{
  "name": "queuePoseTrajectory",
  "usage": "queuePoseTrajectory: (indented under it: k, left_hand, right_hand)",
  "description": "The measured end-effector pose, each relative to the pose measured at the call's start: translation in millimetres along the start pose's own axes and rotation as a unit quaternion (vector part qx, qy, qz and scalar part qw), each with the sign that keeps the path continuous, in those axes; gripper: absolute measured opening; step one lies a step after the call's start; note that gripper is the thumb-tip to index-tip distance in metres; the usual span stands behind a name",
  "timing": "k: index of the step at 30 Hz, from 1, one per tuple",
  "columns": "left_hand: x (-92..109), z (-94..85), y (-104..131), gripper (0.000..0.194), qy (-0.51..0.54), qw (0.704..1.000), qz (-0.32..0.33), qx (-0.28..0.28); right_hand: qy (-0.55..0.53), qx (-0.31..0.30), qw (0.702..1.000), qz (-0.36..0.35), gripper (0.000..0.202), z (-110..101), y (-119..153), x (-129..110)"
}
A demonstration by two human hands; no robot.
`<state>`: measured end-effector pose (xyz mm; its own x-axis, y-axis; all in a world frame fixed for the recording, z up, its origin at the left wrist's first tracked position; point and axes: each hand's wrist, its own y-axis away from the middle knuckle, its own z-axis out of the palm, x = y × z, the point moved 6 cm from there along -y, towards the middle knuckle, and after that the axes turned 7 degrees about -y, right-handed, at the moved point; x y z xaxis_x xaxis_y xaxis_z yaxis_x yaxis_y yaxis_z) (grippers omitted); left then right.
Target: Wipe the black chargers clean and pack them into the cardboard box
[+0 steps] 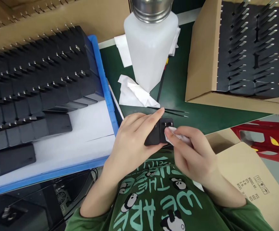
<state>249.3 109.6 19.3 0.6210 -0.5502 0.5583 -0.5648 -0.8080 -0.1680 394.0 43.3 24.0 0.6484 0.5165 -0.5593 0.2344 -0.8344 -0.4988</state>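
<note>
Two black plug adapters (156, 132) lie side by side near the front edge of the green table, in the middle of the head view. My left hand (136, 138) is closed around them, thumb at the near side and fingers at the far side. A folded white cloth (181, 137) is pinched in my right hand (196, 152) and touches the top of the right adapter, by its metal pins. Just beyond my left fingertips lie dark tweezers (175, 112). Part of the adapters is hidden under my hands.
A blue-rimmed tray (102, 73) with rows of black adapters is at left. A white bottle (151, 48) stands behind crumpled white tissue (136, 93). An open cardboard box (203, 54) of adapters is at back right. Another carton (252, 179) and a red stool (271, 139) are at lower right.
</note>
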Motion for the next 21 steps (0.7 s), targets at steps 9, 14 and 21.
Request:
queuePoseTrajectory:
  k: [9,14,21]
  left_hand:
    - [-1.4,1.1,0.2,0.072,0.001,1.000,0.000,-0.006]
    - [-2.1,1.0,-0.1,0.066,0.005,1.000,-0.008,0.007]
    - [-9.0,-5.6,6.4,0.085,0.028,0.999,-0.041,0.012]
  right_hand:
    - [0.001,0.000,1.000,0.015,0.043,-14.9,0.5,-4.6]
    - [0.005,-0.051,0.999,0.016,0.046,-3.2,2.7,-10.5]
    - [0.040,-0.003,0.999,0.004,0.039,-8.5,-12.7,-21.9]
